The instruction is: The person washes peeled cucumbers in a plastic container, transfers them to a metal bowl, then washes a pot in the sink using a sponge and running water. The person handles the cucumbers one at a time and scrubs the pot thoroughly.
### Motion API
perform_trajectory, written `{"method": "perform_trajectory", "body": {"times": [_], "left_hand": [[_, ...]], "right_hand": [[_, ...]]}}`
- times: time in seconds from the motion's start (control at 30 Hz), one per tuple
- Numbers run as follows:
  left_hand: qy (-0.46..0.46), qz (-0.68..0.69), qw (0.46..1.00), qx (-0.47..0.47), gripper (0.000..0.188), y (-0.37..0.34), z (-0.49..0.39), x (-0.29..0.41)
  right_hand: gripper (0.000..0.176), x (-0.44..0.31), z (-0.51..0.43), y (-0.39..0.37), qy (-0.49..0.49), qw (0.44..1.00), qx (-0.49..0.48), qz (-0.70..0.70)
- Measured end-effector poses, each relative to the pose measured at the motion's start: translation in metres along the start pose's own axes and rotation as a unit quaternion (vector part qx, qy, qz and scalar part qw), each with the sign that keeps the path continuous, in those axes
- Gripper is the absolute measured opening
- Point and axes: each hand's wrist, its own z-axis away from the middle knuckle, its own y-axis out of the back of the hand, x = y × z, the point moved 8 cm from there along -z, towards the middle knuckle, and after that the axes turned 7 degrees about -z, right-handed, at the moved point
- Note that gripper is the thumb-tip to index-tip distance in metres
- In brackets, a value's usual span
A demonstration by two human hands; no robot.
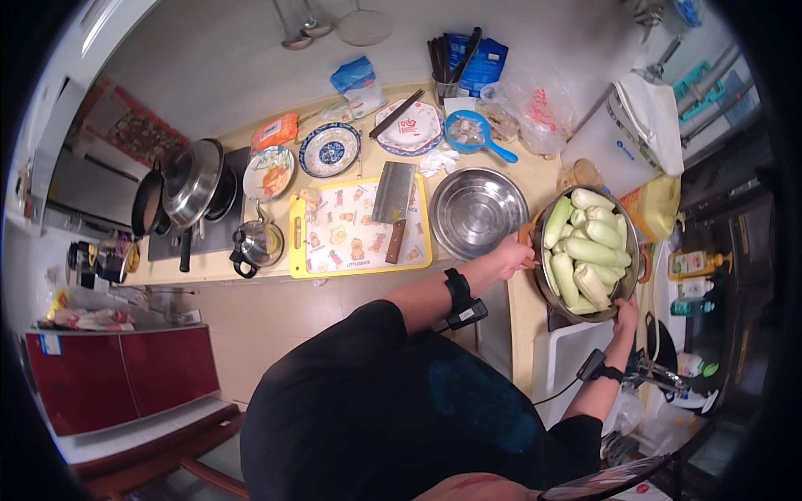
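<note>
A deep steel pot [551, 285] full of ears of corn in pale green husks [592, 247] is at the right, over the counter corner beside the sink. My left hand [517, 255] grips its orange-brown side handle [527, 245]. At the pot's near rim, the fingers of my right hand [625, 313] hold the edge; part of that hand is hidden. Just left of the pot sits a wide steel basin [479, 213]. A cleaver [393, 200] with a wooden handle lies on a yellow-edged cutting board [338, 250], with a knob of ginger-like root [309, 200] at its corner.
Plates [330, 150], a blue strainer-like scoop [467, 131] and a glass teapot [259, 243] stand along the counter. Lidded cookware [194, 181] is on the stove at left. A white sink [554, 357] lies below the pot. Bottles [692, 266] line the right side.
</note>
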Motion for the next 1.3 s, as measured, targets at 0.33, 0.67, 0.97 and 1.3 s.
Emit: {"method": "perform_trajectory", "body": {"times": [0.33, 0.67, 0.97, 1.3], "left_hand": [[-0.055, 0.018, 0.998, -0.021, 0.044, -0.001, 0.013, 0.019], [-0.112, 0.049, 0.992, -0.019, 0.042, 0.07, 0.132, 0.086], [-0.195, 0.115, 0.969, 0.097, 0.064, 0.259, 0.29, 0.123], [-0.186, 0.153, 0.955, 0.172, 0.049, 0.438, 0.325, 0.113]], "right_hand": [[0.016, -0.015, 0.028, -0.007, 0.042, 0.999, 0.011, -0.017], [0.017, -0.066, 0.094, -0.1, 0.125, 0.987, -0.093, -0.034], [0.02, -0.02, 0.19, -0.326, 0.12, 0.974, -0.193, -0.006], [0.025, 0.069, 0.222, -0.49, 0.099, 0.968, -0.214, 0.084]]}}
